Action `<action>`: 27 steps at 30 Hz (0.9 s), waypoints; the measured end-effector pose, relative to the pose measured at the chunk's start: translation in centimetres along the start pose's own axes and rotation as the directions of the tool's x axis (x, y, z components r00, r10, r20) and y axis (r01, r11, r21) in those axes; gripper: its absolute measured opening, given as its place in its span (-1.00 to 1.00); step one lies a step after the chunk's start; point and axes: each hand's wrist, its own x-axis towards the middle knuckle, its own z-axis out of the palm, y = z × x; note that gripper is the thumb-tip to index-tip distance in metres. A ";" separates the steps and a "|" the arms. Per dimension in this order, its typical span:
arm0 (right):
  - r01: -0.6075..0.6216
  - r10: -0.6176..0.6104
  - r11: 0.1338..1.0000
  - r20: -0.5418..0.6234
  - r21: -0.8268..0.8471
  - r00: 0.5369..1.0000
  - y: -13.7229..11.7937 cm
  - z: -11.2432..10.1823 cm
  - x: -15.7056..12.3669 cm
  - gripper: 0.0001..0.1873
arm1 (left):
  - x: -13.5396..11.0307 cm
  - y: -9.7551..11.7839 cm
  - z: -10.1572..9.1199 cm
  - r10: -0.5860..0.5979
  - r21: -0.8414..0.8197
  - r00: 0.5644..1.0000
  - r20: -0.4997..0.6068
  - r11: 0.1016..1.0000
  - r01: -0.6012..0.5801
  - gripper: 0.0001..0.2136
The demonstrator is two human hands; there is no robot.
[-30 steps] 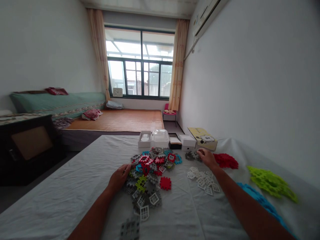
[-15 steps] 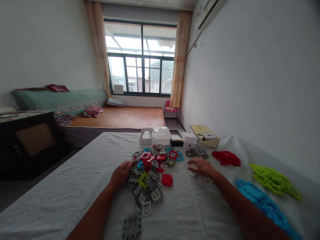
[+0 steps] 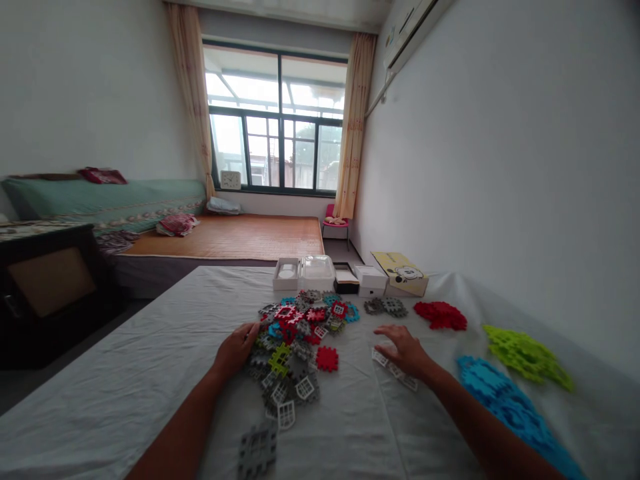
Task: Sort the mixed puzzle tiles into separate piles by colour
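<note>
My left hand [image 3: 239, 349] rests at the left edge of a mixed pile of plastic interlocking pieces [image 3: 293, 357]. Its fingers are drawn together against the pile; whatever they grip is hidden. My right hand [image 3: 406, 352] hovers, fingers apart and holding nothing, over a few white lattice window pieces [image 3: 380, 357], partly covering them. Red, blue, green, grey and white pieces mix in the pile. A red square piece [image 3: 327, 359] lies at its right side, and a grey piece [image 3: 257, 451] sits nearest me.
Sorted heaps lie on the right: grey pieces [image 3: 394, 307], red pieces [image 3: 441, 315], green pieces [image 3: 527, 357] and blue pieces [image 3: 515, 410]. Along the far table edge stand a white box [image 3: 287, 283], a clear container [image 3: 317, 273], a black box [image 3: 346, 288], another white box [image 3: 371, 281] and a yellow carton [image 3: 404, 275].
My view has swung slightly right. My right hand has drawn a little nearer to me over the white window pieces, its fingers opening. My left hand stays at the pile's edge.
</note>
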 end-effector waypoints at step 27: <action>-0.045 -0.090 0.892 -0.275 -0.449 0.957 -7.1 3.1 6.4 -0.45 | 0.0 0.1 0.4 0.033 0.067 0.999 -0.018 0.997 -0.032 -0.58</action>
